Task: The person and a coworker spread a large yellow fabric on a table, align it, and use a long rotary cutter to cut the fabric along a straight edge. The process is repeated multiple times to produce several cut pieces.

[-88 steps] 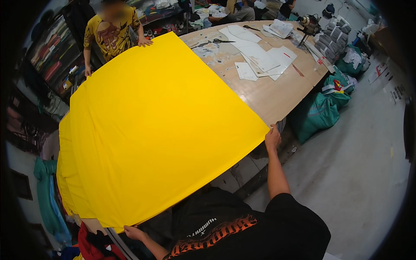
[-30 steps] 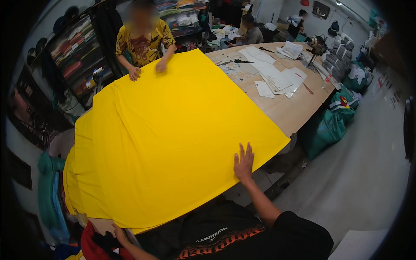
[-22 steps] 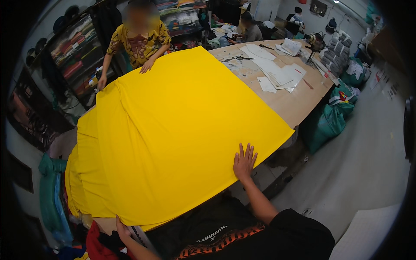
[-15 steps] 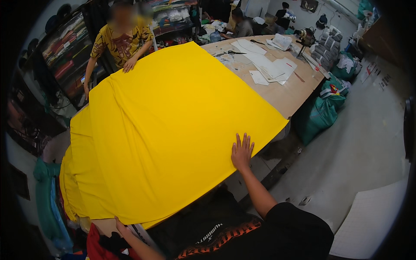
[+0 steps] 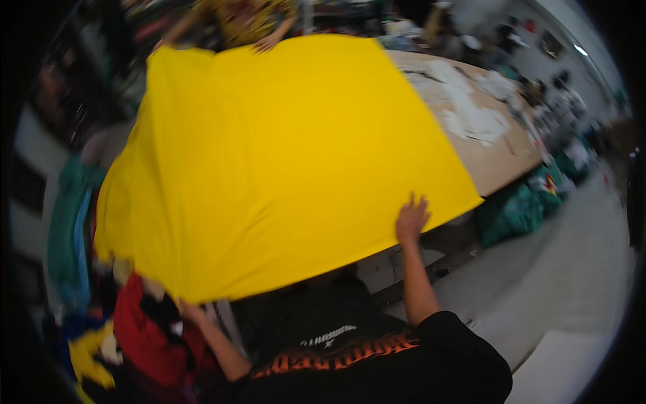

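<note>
A large sheet of yellow fabric (image 5: 303, 155) lies spread over a table and drapes down at the left. My right hand (image 5: 412, 221) rests on its near edge toward the right corner, palm down with fingers apart. At the near left corner, my left hand (image 5: 191, 311) is closed on the fabric's edge; its fingertips are partly hidden and blurred. Across the table a co-worker in a patterned yellow shirt (image 5: 249, 20) has one hand (image 5: 268, 43) on the far edge. That person's other arm reaches to a raised far left corner.
White paper pieces (image 5: 464, 101) lie on the bare wooden tabletop (image 5: 498, 161) at right. Green sacks (image 5: 518, 215) stand beyond the table's right end. Red cloth (image 5: 151, 337) and other garments are heaped by my left arm. A green bundle (image 5: 70, 222) stands at far left.
The view has shifted, blurring the picture. The fabric's left part is pulled tauter, with fewer folds, and its far left corner is raised. My right hand stays flat near the edge.
</note>
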`<state>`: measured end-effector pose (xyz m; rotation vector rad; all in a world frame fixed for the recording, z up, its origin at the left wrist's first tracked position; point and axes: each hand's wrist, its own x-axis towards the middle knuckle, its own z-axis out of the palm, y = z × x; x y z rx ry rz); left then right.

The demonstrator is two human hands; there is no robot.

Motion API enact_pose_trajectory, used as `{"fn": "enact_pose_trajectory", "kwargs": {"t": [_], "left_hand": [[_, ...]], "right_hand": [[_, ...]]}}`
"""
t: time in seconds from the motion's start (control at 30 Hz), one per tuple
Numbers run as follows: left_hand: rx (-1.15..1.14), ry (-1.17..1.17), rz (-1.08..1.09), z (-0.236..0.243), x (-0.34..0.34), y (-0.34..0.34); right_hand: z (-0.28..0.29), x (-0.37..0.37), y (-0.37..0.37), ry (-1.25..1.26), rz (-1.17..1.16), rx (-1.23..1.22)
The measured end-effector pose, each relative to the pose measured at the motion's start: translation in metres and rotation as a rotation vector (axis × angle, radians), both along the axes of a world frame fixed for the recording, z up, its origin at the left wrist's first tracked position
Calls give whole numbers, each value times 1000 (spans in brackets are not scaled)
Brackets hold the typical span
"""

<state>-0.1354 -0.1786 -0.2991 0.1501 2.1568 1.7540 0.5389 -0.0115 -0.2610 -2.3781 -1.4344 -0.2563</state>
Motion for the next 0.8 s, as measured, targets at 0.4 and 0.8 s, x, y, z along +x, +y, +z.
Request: {"fn": "enact_pose_trajectory", "kwargs": {"t": [0.4,0.8], "left_hand": [[184,-113,166,13,12,-1],[283,10,105,61,21,5]], "right_hand": [[-5,3,-2,-82,45,-15],[-7,7,-1,-107,75,-21]]}}
